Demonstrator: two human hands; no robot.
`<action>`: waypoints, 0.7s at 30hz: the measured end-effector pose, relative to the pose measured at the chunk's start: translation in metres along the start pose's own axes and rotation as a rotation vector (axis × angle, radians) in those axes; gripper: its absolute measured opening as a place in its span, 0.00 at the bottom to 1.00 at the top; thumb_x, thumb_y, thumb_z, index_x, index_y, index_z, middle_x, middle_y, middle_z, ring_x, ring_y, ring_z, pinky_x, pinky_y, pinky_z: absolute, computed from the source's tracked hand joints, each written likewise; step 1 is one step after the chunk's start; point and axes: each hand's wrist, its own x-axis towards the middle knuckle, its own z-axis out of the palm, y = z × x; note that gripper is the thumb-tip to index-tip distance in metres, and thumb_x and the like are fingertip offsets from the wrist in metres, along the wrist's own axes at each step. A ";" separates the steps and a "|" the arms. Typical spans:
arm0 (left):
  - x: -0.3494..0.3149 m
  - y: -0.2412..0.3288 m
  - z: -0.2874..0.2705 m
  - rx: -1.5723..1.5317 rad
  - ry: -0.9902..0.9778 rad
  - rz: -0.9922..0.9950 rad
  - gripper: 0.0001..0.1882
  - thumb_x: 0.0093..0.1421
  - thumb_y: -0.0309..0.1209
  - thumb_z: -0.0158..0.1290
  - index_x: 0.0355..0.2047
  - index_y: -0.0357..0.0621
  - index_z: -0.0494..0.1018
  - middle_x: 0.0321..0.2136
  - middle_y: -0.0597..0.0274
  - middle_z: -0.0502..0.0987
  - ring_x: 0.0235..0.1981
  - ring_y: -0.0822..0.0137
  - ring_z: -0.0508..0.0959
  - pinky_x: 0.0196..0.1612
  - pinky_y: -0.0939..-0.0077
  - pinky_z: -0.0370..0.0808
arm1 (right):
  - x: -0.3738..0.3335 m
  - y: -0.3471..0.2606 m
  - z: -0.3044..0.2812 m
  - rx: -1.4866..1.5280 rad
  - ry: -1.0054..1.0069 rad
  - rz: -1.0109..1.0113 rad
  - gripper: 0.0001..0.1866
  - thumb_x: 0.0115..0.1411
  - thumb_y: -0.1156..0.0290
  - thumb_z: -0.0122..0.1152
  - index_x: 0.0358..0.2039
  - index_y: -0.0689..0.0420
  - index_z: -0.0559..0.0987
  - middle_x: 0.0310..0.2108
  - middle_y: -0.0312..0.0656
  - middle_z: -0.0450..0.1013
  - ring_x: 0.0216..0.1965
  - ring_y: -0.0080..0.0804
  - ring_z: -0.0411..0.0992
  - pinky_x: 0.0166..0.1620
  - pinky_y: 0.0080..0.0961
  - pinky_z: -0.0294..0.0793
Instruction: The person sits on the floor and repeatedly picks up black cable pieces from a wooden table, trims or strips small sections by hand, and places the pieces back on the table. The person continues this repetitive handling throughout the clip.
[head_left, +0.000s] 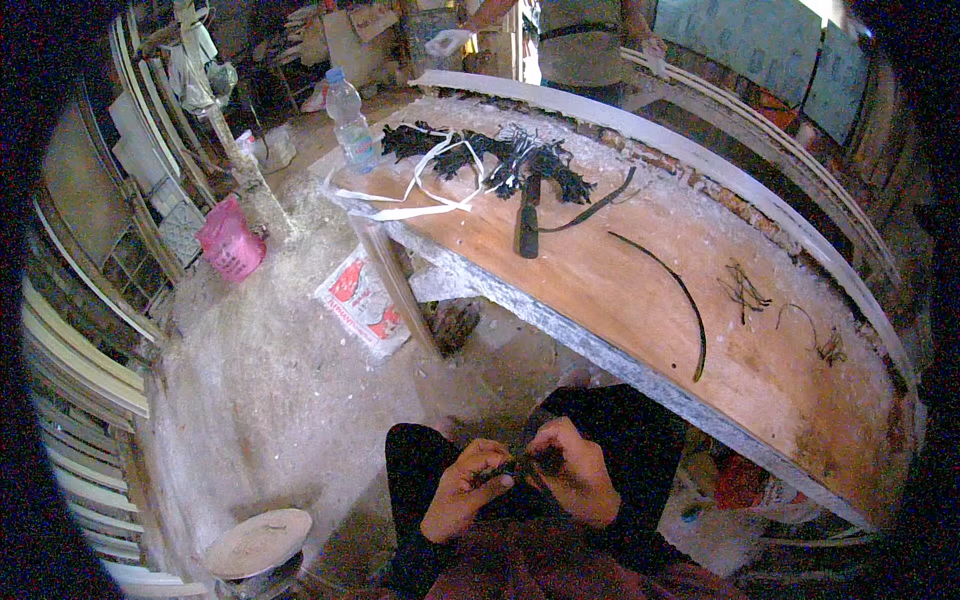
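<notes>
Our left hand and right hand are pinching a small dark piece between them, above our lap; we are judging it light and bendy, best held near both ends.

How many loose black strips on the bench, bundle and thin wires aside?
2: a long curved strip right of the dark-handled tool, and a shorter strip with one end by it. More may be hidden in the black bundle.
</notes>
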 end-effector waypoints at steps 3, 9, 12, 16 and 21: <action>-0.006 0.003 -0.017 -0.180 0.050 -0.048 0.13 0.52 0.27 0.53 0.38 0.37 0.69 0.39 0.56 0.70 0.44 0.64 0.68 0.49 0.71 0.63 | 0.005 0.012 -0.006 -0.157 0.011 0.102 0.15 0.40 0.78 0.64 0.28 0.57 0.67 0.24 0.42 0.69 0.27 0.32 0.72 0.31 0.24 0.71; -0.021 0.010 -0.075 -0.699 0.487 0.213 0.15 0.55 0.35 0.51 0.41 0.44 0.66 0.35 0.62 0.71 0.38 0.66 0.71 0.44 0.64 0.68 | 0.011 0.034 -0.054 -0.407 0.085 0.126 0.14 0.40 0.79 0.61 0.25 0.57 0.66 0.20 0.41 0.67 0.24 0.30 0.70 0.27 0.24 0.69; -0.037 0.017 -0.101 -0.658 0.710 0.308 0.11 0.57 0.38 0.48 0.38 0.50 0.64 0.32 0.68 0.67 0.30 0.71 0.69 0.39 0.68 0.68 | 0.017 0.038 -0.083 -0.425 0.206 0.143 0.13 0.40 0.81 0.58 0.26 0.57 0.65 0.19 0.40 0.66 0.22 0.26 0.68 0.26 0.21 0.67; -0.047 0.020 -0.132 -0.791 0.703 0.451 0.10 0.59 0.38 0.47 0.37 0.49 0.66 0.31 0.67 0.70 0.27 0.71 0.70 0.33 0.75 0.71 | 0.031 0.036 -0.133 -0.444 0.427 0.149 0.13 0.41 0.84 0.54 0.28 0.58 0.65 0.19 0.36 0.65 0.22 0.23 0.66 0.26 0.19 0.65; -0.055 0.013 -0.137 -0.728 0.849 0.299 0.09 0.58 0.36 0.49 0.34 0.46 0.68 0.30 0.65 0.72 0.26 0.70 0.71 0.25 0.80 0.71 | 0.069 0.031 -0.192 -0.480 0.529 -0.096 0.15 0.43 0.85 0.52 0.33 0.57 0.68 0.19 0.34 0.66 0.23 0.21 0.65 0.27 0.17 0.64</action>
